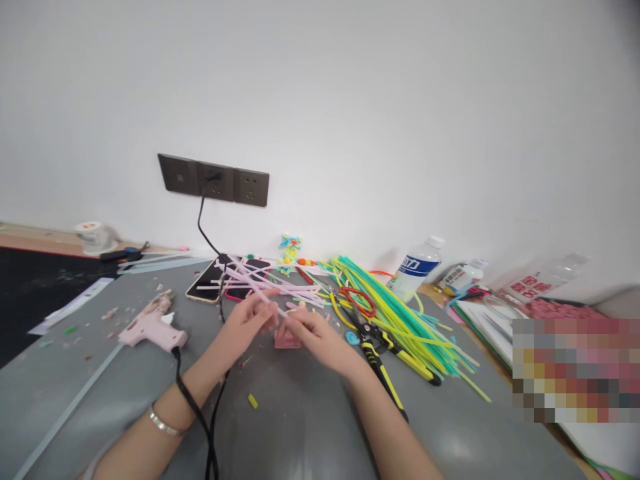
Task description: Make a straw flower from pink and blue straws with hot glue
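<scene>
One pale pink stem (281, 311) spans between the left hand (254, 315) and right hand (314, 333), both pinching it.

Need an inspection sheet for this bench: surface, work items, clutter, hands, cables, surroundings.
Surface: gray table, scattered with small scraps.
Work items: pink stem; small pink piece on the table below it.
Clutter: pink glue gun at left; yellow and green stems, yellow-and-black hand tool and red-handled scissors at right; two phones toward the back.
Left hand: fingers at the pink stem, grip partly hidden.
Right hand: pinching the pink stem.
Cables: black cord from the glue gun crosses the left forearm in this view.
Surroundings: white wall with socket panel; blue-labelled bottle; lower-right area pixelated.
</scene>
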`<state>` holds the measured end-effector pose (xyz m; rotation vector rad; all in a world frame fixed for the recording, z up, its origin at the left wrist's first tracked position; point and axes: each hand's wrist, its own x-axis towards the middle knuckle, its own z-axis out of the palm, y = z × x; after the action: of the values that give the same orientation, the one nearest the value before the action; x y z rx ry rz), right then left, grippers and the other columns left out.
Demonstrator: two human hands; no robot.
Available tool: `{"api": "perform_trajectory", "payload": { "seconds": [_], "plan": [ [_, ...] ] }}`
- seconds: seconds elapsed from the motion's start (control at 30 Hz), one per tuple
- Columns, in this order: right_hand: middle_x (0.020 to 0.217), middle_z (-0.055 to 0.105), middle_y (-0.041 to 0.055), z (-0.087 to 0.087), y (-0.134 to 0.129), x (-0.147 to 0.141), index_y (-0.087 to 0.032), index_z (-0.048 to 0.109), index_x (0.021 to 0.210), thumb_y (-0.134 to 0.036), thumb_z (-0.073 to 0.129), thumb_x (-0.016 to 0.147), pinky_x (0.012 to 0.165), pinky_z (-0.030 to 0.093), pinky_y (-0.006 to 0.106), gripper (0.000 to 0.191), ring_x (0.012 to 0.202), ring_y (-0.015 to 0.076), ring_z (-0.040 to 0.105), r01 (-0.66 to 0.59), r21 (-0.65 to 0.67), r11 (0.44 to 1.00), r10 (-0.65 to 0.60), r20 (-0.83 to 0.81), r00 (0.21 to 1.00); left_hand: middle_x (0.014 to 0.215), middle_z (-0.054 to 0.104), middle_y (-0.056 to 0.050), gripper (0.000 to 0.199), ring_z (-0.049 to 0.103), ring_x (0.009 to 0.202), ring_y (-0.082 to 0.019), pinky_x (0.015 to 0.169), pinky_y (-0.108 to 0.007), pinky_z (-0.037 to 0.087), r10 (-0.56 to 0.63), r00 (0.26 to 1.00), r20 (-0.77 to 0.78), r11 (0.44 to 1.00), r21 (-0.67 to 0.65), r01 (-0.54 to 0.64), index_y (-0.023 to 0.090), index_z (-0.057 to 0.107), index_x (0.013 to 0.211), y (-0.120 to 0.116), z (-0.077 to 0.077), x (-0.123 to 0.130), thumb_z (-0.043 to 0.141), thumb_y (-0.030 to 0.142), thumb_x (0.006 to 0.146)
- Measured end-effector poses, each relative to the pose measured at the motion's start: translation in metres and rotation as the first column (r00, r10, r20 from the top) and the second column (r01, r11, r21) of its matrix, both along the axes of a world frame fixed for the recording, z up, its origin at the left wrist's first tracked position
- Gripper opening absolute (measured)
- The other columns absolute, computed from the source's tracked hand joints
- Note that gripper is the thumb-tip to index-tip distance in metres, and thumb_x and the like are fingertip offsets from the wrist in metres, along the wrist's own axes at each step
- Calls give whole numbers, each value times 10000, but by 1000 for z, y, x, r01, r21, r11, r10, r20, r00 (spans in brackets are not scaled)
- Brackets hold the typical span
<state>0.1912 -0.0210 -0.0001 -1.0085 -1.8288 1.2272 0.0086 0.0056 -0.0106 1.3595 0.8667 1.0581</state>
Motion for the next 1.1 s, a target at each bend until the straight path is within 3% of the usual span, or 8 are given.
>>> {"api": "perform_trajectory", "payload": {
  "seconds": [0.1,0.2,0.3,0.4,0.5,0.63,0.87,1.1],
  "plan": [
    [631,545,4,4,-3,3,-140,704,760,-550,447,952,574,373,238,520,584,115,455,-39,-40,998,40,35,999,560,553,25,440,472,522,-93,513,-204,386,54,987,150,996,-83,-42,127,727,895,1,2,-1,703,547,765],
    [496,379,-51,2,2,12,-137,738,807,-562,470,936,477,249,230,519,474,88,310,43,-58,997,-45,-27,999,549,555,19,419,490,535,-87,517,-191,407,169,936,310,981,-145,-129,131,718,717,0,6,0,776,546,692],
    [460,251,-91,-4,11,21,-143,677,733,-625,544,864,439,148,239,518,427,70,180,161,-138,977,-189,-226,956,605,635,-10,405,572,604,-111,573,-204,481,261,873,413,961,-198,-194,137,727,706,0,12,0,847,512,610],
    [459,222,-103,-6,18,24,-189,473,566,-630,669,766,426,113,235,523,413,53,143,243,-231,942,-318,-390,864,701,716,-52,413,644,688,-142,654,-235,542,269,870,413,957,-219,-192,130,754,767,1,13,-1,859,495,602],
    [456,210,-112,-2,20,24,-204,350,542,-583,727,742,413,130,223,571,396,42,139,211,-282,936,-338,-552,762,723,745,-64,426,672,667,-148,643,-241,558,224,898,380,962,-232,-142,130,765,815,1,11,-1,858,491,609],
    [536,390,-89,7,15,21,-195,447,651,-546,765,726,432,251,198,480,406,38,260,118,-277,954,-286,-706,648,714,759,-74,438,696,653,-161,638,-246,569,167,926,339,967,-239,-87,124,767,833,-1,9,-1,838,509,634],
    [729,621,-16,-3,10,11,-223,589,946,-419,727,809,524,414,220,276,562,102,528,46,-271,962,-215,-640,738,808,791,-100,435,727,749,-178,713,-252,580,74,948,309,976,-220,-4,131,775,874,-3,8,1,813,514,672],
    [825,681,33,-13,44,24,-209,694,924,-408,695,791,638,485,280,239,656,143,571,392,-131,911,-397,-540,742,1005,784,-148,473,747,861,-230,740,-281,583,-19,970,241,967,-243,79,129,759,984,3,4,1,790,509,704]
  ]
}}
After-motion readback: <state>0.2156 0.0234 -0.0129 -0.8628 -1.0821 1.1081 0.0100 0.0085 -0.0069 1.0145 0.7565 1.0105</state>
